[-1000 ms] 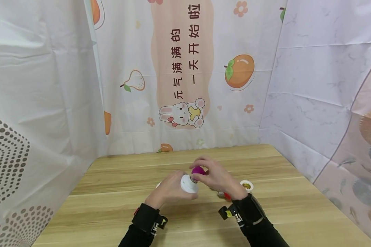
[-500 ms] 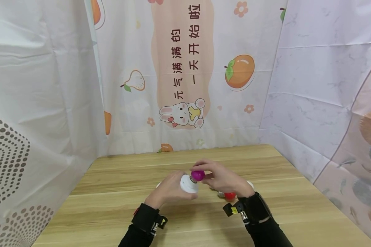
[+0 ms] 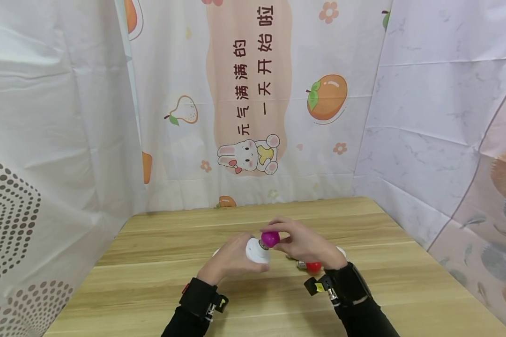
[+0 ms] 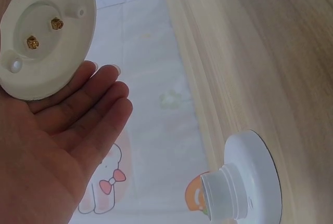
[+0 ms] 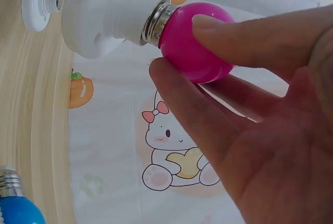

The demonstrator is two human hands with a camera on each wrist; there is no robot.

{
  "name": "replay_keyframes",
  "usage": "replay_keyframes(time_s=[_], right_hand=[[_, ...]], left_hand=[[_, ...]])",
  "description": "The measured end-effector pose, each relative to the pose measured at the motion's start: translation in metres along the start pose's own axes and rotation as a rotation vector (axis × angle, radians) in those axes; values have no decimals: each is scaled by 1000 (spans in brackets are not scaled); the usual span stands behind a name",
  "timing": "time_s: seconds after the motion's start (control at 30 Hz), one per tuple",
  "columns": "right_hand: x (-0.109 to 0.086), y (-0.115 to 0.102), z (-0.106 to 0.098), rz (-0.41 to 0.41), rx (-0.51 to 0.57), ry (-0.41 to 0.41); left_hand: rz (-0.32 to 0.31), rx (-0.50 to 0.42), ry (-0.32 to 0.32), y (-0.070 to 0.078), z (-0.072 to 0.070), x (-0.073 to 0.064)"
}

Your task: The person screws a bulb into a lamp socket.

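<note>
Golden screws [image 4: 57, 24] under the held socket [image 4: 49, 70] show in left-wrist view only.

From the bulb [image 3: 270, 239] in your right hand [image 3: 302, 243], the socket [image 3: 257, 252] in your left hand [image 3: 229, 260] sat at eight o'clock, touching its base [image 5: 156, 24]. Farther out toward nine, a second socket [image 4: 258, 177] stood on the table [image 3: 152, 281]; at four, a loose bulb [image 3: 314, 267] lay there. The curtain [image 3: 177, 164] hung behind, at twelve.

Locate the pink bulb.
In the head view, the pink bulb is below and slightly right of centre, held by the right hand, its metal base at the mouth of the white socket in the left hand.
</note>
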State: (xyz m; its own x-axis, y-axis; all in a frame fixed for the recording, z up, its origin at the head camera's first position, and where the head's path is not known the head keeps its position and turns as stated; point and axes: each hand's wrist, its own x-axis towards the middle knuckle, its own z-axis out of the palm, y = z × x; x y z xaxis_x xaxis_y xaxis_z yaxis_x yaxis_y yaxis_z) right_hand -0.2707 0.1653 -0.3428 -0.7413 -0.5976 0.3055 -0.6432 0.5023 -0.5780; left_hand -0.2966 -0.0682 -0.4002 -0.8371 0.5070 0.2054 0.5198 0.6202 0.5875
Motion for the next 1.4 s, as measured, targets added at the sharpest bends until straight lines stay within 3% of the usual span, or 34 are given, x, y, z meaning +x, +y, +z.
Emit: replay_keyframes(time_s=[0.17, 0.43, 0.87, 1.4], right_hand=[[1, -1, 2, 35, 56, -8], [0, -2, 5, 64, 61, 0], [2, -5, 8, 173, -49, 51], [7, -7, 15, 236, -47, 115]], left_hand=[[4, 1, 3, 1, -2, -1], [7, 1, 3, 1, -2, -1], [15, 10, 4, -1, 0, 0], [9, 7, 1, 0, -2, -1]])
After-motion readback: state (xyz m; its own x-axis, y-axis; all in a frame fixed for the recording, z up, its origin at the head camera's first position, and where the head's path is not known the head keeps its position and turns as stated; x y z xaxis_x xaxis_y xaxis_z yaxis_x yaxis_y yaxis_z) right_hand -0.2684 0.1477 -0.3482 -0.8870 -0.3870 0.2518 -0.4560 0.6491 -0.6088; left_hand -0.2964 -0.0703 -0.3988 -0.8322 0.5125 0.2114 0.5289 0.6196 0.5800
